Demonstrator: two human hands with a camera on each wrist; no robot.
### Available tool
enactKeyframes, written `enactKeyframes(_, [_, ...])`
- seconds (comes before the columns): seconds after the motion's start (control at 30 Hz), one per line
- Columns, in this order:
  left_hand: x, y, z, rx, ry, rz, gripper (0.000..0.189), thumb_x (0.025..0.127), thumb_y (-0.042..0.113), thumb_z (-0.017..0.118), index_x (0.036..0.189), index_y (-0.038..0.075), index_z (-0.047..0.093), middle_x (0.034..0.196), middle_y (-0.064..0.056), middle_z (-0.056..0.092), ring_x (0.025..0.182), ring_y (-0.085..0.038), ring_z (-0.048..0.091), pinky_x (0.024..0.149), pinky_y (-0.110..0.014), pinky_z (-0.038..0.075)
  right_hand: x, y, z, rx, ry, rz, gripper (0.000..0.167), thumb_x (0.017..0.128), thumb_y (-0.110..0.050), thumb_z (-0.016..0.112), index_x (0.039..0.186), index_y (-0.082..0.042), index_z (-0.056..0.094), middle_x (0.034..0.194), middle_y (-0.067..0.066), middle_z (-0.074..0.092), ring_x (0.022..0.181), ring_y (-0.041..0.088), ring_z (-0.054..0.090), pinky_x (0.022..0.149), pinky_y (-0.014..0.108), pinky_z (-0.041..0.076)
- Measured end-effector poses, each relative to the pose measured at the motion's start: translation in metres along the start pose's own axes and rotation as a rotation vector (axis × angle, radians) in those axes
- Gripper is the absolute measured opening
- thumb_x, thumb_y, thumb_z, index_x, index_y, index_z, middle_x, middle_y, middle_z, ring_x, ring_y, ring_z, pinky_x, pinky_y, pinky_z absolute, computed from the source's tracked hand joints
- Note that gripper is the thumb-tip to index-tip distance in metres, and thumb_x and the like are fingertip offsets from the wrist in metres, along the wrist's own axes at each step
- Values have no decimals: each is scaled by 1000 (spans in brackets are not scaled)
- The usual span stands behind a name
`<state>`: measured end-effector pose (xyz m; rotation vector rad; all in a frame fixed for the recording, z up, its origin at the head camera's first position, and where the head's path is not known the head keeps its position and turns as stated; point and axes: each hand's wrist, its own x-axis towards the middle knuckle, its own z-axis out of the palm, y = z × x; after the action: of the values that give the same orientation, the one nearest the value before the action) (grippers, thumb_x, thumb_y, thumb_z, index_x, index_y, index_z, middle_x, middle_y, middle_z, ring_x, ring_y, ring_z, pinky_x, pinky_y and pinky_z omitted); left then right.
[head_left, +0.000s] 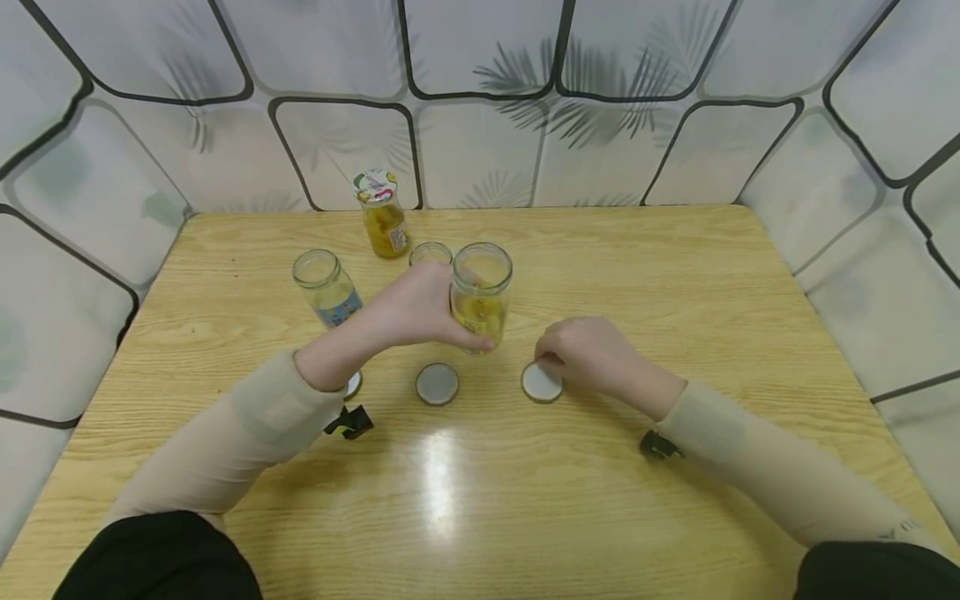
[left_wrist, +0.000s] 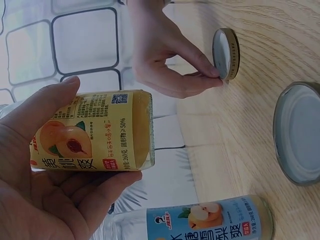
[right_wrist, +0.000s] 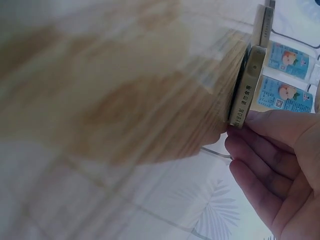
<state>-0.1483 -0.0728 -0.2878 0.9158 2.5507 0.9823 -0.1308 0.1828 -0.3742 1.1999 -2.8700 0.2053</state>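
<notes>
The left hand point(head_left: 420, 308) is wrapped around an open yellow peach jar point(head_left: 481, 293), which stands upright on the wooden table point(head_left: 675, 275) just left of the right hand point(head_left: 592, 354). The right hand pinches the edge of a jar lid point(head_left: 542, 382) with its fingertips point(left_wrist: 212, 72); the lid seems to lie flat on the table, inner side up. This lid is just beside the jar, on its right and nearer to the person. Another lid point(head_left: 437, 384) lies near the left wrist.
</notes>
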Motion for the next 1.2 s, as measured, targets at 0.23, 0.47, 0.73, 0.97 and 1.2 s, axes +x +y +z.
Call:
enactKeyframes(0.23, [1,1,0,9,-2,7,37,64,34,87,88,14,66,69,4,65,57,-11,51,55,-29,47,1,0,-1,-6,-17,4,4,82,-18,71,79,-19,73,76,-8,67,68,8,61,61,28,51])
enactKeyframes(0.47, [2,3,0,37,8,9,40,63,35,87,89,14,66,73,4,66,62,-11,56,60,-29,49,1,0,-1,-1,-14,2,4,81,-16,71,80,-20,73,77,-8,67,69,8,62,61,29,51])
enactKeyframes(0.73, [5,3,3,51,13,25,43,63,38,87,92,16,66,76,6,67,64,-11,58,60,-28,49,0,0,1,-11,2,-9,5,80,-16,72,78,-21,72,74,-8,66,67,8,60,59,29,50])
enactKeyframes(0.97, [7,7,3,52,19,21,49,62,39,87,100,13,68,85,5,69,67,-10,61,63,-26,51,-1,0,-1,1,4,-11,5,80,-16,72,78,-21,72,75,-7,67,67,8,60,59,28,51])
enactKeyframes(1.2, [8,10,5,33,27,33,40,62,37,87,91,16,68,76,8,68,64,-9,61,62,-26,51,-1,1,0,12,7,-15,6,81,-16,72,78,-21,72,75,-7,67,66,8,60,59,27,51])
